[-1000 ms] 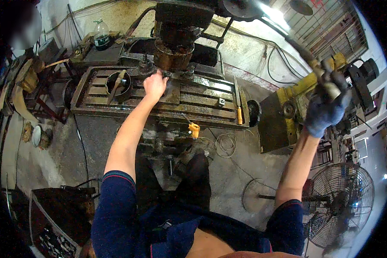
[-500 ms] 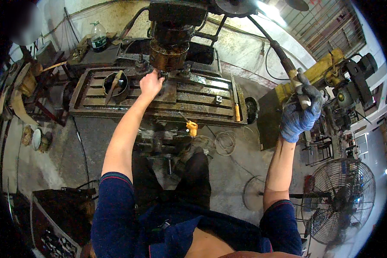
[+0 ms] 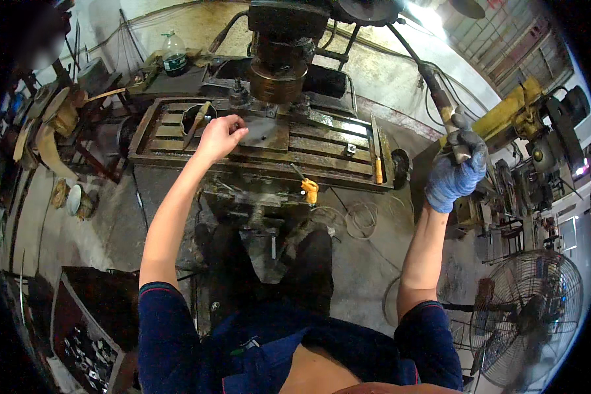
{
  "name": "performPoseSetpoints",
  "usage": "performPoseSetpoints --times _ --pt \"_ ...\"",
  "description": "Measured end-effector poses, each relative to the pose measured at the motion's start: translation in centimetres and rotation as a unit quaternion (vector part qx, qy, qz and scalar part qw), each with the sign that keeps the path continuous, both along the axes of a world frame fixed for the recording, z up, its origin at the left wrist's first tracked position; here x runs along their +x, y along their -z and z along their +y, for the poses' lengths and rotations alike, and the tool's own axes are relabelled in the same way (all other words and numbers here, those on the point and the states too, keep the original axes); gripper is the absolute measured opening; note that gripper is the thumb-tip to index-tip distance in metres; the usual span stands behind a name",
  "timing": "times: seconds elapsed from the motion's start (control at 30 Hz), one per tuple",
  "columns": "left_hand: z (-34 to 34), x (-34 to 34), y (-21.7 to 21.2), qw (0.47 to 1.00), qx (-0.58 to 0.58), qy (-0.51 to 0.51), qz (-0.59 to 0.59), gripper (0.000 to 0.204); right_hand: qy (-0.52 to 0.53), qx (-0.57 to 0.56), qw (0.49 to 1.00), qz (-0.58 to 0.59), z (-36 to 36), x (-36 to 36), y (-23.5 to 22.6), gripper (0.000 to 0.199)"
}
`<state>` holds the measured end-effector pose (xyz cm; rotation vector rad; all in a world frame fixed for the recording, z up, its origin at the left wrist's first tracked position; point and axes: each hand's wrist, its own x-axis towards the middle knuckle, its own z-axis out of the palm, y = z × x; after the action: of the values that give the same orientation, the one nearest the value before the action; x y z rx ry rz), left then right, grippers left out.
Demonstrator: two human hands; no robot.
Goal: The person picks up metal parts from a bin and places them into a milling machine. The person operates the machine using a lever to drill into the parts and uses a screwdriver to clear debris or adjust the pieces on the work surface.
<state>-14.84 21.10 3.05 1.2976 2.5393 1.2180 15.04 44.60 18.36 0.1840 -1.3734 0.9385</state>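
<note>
My bare left hand point(image 3: 220, 139) is over the left half of the slotted machine table point(image 3: 322, 150). Its fingers are pinched together, and whatever they hold is too small or hidden to name. Just beyond it hangs the round brown spindle head point(image 3: 277, 80) of the machine. A flat plate point(image 3: 266, 134) lies under the spindle, with a small dark spot on it. On the right, my right hand point(image 3: 454, 176), in a blue-grey glove, is wrapped round the pale end of a long lever handle point(image 3: 445, 113). Beside my left hand stands a dark pot point(image 3: 192, 117) with a brush point(image 3: 199, 123) across it.
A yellow-handled tool point(image 3: 310, 192) hangs at the table's front edge, and an orange-handled tool point(image 3: 379, 171) lies at its right end. A small metal block point(image 3: 350, 150) sits on the table. A caged fan point(image 3: 532, 318) stands lower right, a metal bin point(image 3: 88, 341) lower left.
My left hand has drawn back from beneath the spindle, toward the pot, uncovering the plate. My right hand stays on the lever. The whole view has shifted slightly.
</note>
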Motion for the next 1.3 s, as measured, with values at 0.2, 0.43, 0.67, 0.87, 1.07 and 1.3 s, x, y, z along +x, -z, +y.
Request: performPoseSetpoints --times 0.2,0.43,0.67,0.87,1.07,1.3 --pt "-1.0 0.9 -2.3 1.000 -0.009 -0.001 0.013 0.021 -0.019 -0.021 1.000 -0.004 0.0 0.3 1.0 0.036" --pt "-1.4 1.4 -2.9 0.999 0.000 0.015 0.031 0.022 -0.021 -0.048 0.999 -0.015 -0.3 0.5 2.0 0.036" --pt "-1.4 1.6 -4.6 0.999 -0.019 0.025 0.017 0.022 -0.034 -0.035 0.999 0.000 0.3 0.4 3.6 0.032" --pt "-3.5 2.1 -8.0 0.994 -0.048 0.025 0.100 0.023 -0.043 -0.040 0.998 -0.007 0.7 0.0 4.4 0.031" --pt "-13.0 3.2 -12.3 0.964 -0.178 0.038 0.192 0.028 0.048 -0.067 0.996 -0.031 2.7 1.0 4.9 0.018" --pt "-36.7 9.5 -14.8 0.947 -0.247 -0.186 0.091 0.031 0.086 0.083 0.991 -0.050 5.1 1.7 3.4 0.035"
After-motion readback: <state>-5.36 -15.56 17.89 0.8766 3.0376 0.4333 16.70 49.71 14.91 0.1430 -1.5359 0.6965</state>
